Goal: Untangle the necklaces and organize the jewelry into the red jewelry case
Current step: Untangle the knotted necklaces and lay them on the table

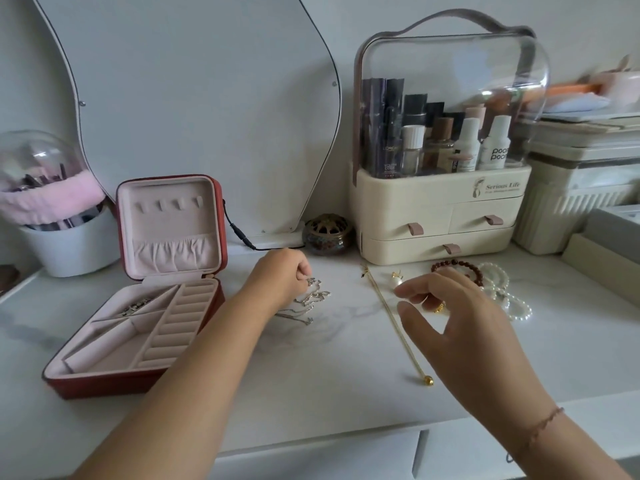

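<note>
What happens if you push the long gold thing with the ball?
The long gold piece lies dead straight, so probably stiff, though a stretched chain could look alike. Thin, so likely light, sliding easily on the smooth tabletop. Its ball end might roll.

"Serious Life" on cream organizer [398, 199]

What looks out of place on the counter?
Only the silver necklaces: a tangled heap on the counter, pinched by the left hand. The gold chain lies straight; the red jewelry case sits open, nothing visibly spilled or broken.
</note>
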